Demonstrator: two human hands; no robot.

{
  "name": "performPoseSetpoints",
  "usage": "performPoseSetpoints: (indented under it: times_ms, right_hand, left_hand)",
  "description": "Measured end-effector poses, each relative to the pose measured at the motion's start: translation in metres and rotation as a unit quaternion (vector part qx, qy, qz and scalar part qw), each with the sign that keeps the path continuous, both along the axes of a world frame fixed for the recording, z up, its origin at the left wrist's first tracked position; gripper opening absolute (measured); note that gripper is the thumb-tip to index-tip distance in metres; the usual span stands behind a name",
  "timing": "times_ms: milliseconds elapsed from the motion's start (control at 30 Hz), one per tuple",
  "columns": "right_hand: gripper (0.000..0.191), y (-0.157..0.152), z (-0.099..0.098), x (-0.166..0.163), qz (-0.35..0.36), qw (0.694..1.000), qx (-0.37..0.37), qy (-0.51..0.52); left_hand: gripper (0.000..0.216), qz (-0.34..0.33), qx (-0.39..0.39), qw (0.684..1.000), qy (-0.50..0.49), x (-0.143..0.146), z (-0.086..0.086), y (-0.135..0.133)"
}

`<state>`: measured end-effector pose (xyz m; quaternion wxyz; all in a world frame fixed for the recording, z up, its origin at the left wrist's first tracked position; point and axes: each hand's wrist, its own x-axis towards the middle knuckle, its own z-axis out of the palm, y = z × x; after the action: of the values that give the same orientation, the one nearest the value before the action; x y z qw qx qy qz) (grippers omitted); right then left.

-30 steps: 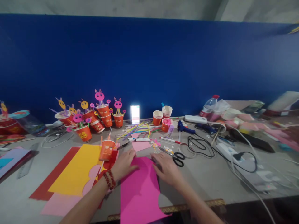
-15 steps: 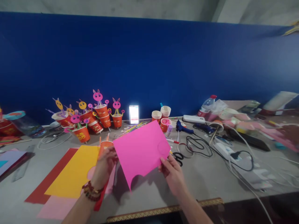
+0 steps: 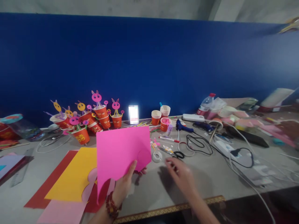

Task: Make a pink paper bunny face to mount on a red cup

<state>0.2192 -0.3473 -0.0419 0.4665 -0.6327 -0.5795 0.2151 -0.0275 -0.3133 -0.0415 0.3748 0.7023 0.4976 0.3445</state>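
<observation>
My left hand (image 3: 125, 185) grips the lower edge of a bright pink paper sheet (image 3: 120, 152) and holds it up over the table, its bottom edge cut with curved notches. My right hand (image 3: 181, 174) hovers free to the right of the sheet, blurred by motion, its fingers pointing toward black-handled scissors (image 3: 174, 153) and a roll of clear tape (image 3: 157, 156). A yellow sheet (image 3: 74, 174), a red sheet (image 3: 50, 179) and a pale pink sheet (image 3: 62, 211) lie under and left of the raised paper.
Orange paper cups with bunny faces on straws (image 3: 93, 116) stand at the back left. More cups (image 3: 161, 116), a blue glue gun (image 3: 183, 127), markers, black cables (image 3: 198, 143), a power strip (image 3: 225, 147) and a bottle (image 3: 205, 105) crowd the right side. A blue wall (image 3: 149, 62) backs the table.
The pink sheet was lifted off the table with both hands. Now my right hand has let go and moved right, and my left hand alone holds the sheet farther left.
</observation>
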Motion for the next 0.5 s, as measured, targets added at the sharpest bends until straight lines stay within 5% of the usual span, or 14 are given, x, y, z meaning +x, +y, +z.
performPoseSetpoints:
  times_ms: [100, 200, 367, 500]
  right_hand:
    - [0.027, 0.003, -0.007, 0.054, -0.059, 0.967, -0.018, -0.248]
    - [0.03, 0.008, -0.01, 0.072, -0.026, 0.922, -0.079, -0.377]
    - [0.02, 0.019, 0.001, 0.069, -0.002, 0.884, -0.158, -0.44]
    - [0.014, 0.02, 0.006, 0.079, 0.001, 0.899, -0.196, -0.393]
  left_hand:
    - [0.058, 0.018, -0.135, 0.981, -0.136, 0.008, 0.01, 0.001]
    - [0.057, 0.006, -0.153, 0.979, -0.134, 0.013, 0.011, 0.0]
    - [0.048, -0.005, -0.119, 0.988, -0.1, 0.011, 0.014, -0.003]
    - [0.049, 0.012, -0.098, 0.992, -0.082, 0.008, 0.022, -0.005]
